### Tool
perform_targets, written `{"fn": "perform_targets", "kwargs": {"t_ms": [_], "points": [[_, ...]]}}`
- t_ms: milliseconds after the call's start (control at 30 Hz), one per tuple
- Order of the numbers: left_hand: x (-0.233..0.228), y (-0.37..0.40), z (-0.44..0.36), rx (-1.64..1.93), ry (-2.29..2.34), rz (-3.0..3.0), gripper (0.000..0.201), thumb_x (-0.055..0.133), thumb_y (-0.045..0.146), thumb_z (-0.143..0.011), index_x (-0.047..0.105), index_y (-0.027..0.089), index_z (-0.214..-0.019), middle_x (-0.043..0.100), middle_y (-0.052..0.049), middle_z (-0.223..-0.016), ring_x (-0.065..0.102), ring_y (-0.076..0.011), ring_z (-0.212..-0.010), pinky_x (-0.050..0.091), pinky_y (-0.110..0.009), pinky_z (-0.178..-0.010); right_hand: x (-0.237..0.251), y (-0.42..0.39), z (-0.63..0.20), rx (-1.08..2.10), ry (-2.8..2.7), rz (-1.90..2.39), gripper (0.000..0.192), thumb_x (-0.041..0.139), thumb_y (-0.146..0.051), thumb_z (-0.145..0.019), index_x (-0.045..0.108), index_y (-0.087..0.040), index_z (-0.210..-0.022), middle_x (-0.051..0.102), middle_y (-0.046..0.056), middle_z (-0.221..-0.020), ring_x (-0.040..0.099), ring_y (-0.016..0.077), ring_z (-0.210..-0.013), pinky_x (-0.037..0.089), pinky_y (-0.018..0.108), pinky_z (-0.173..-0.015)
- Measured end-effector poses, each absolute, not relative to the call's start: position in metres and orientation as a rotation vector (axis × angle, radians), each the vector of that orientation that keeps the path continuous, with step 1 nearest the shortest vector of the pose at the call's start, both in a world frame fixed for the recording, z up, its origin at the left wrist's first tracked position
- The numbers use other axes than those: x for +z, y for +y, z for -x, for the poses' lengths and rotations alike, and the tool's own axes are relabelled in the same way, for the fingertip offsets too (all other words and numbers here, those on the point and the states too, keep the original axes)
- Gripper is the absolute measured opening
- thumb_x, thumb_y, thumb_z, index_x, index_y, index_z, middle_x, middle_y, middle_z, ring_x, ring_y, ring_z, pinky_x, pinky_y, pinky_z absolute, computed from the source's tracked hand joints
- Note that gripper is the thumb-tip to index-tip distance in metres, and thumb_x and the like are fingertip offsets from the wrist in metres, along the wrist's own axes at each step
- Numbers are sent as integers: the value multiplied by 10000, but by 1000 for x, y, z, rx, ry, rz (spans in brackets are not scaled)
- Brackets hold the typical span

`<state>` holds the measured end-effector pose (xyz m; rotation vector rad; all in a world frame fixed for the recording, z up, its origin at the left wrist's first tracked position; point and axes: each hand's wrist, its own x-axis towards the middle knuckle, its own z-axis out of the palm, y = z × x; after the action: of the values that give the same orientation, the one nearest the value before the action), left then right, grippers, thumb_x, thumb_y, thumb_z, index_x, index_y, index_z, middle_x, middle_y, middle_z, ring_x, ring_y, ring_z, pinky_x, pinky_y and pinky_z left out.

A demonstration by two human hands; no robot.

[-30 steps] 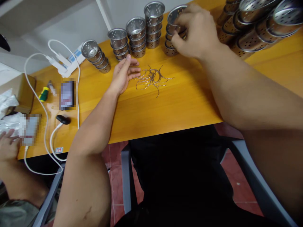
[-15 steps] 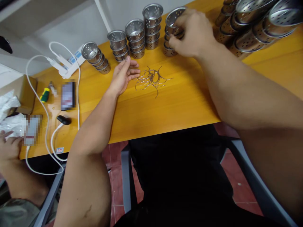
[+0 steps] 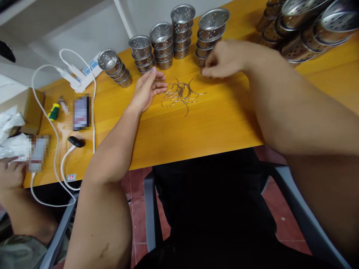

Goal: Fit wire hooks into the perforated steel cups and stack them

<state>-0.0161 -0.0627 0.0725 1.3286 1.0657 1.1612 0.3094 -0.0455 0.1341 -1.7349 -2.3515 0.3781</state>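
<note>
My left hand (image 3: 147, 89) rests on the table with its thumb and fingers apart. Its fingertips are beside a loose pile of thin, curved metal wires (image 3: 181, 93). To the right of the pile, my right hand (image 3: 223, 61) hovers with fingers curled in; whether anything small is between them is hidden. Just behind it stands a stack of perforated metal cups (image 3: 211, 31), nested upright and partly covered by the hand. More such stacks line the wall: a tall stack (image 3: 182, 28), another stack (image 3: 162, 45), a shorter stack (image 3: 141, 52) and a leaning stack (image 3: 114, 67).
More perforated cups (image 3: 303, 41) lean in rows at the right. Toward the left are a white power strip (image 3: 86, 76), white cables, a blurred phone (image 3: 80, 113), a green-yellow tool handle (image 3: 54, 112) and a cardboard box (image 3: 32, 108). Another person's hand (image 3: 12, 173) is at the left edge.
My right hand has come down from the rim of the rightmost upright cup stack toward the table, nearer the wires. My left hand stays in place.
</note>
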Motion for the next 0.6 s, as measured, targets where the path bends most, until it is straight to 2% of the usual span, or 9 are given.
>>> {"fn": "perform_targets", "kwargs": {"t_ms": [67,133,200,300,400,500,600], "points": [[72,-62,17,1165,1062,-1333,578,822,850,-1126,814,274,-1073,872,-133,-1211,920,-292,-1159,769,-374,-1031,123,-38,-311,384,-2361,1717,84,842,-193,-1111,880,-241,-1053,891,61,-1089,786,274,-1023,635,422,-1047],[70,-61,17,1170,1048,-1340,579,823,861,-1116,820,284,-1068,871,-133,-1207,923,-301,-1153,772,-390,-1030,114,-32,-312,351,-2301,1684,216,795,-194,-1162,910,-247,-1338,919,76,-1301,806,251,-1100,635,384,-1056],[69,-60,18,1169,1035,-1347,580,820,869,-1111,824,291,-1062,874,-133,-1217,925,-305,-1150,778,-401,-1030,111,-30,-312,323,-2277,1675,342,769,-186,-1193,883,-189,-1515,908,116,-1420,820,252,-1180,637,373,-1107],[68,-60,18,1170,1011,-1356,594,819,886,-1102,826,293,-1062,877,-130,-1207,925,-303,-1137,788,-405,-1022,112,-33,-310,296,-2273,1697,451,763,-126,-1187,838,-92,-1630,892,176,-1465,838,290,-1241,651,412,-1183],[68,-59,18,1165,1017,-1358,608,805,896,-1104,826,289,-1070,881,-125,-1208,923,-290,-1121,786,-384,-1016,115,-35,-308,238,-2199,1761,454,800,-137,-1203,844,-97,-1653,883,209,-1472,850,366,-1359,654,509,-1266],[67,-59,19,1162,1011,-1353,591,797,872,-1123,831,285,-1066,883,-129,-1219,925,-287,-1116,781,-380,-1015,119,-35,-307,110,-2003,1878,431,853,-171,-1217,837,-47,-1629,720,329,-1678,750,460,-1579,572,601,-1383],[67,-59,19,1161,1020,-1347,543,816,828,-1134,834,291,-1058,887,-131,-1213,929,-301,-1160,780,-392,-1032,130,-35,-313,-10,-1785,1937,645,942,-117,-1131,686,9,-1709,365,421,-1938,455,508,-1839,448,646,-1473]]}}
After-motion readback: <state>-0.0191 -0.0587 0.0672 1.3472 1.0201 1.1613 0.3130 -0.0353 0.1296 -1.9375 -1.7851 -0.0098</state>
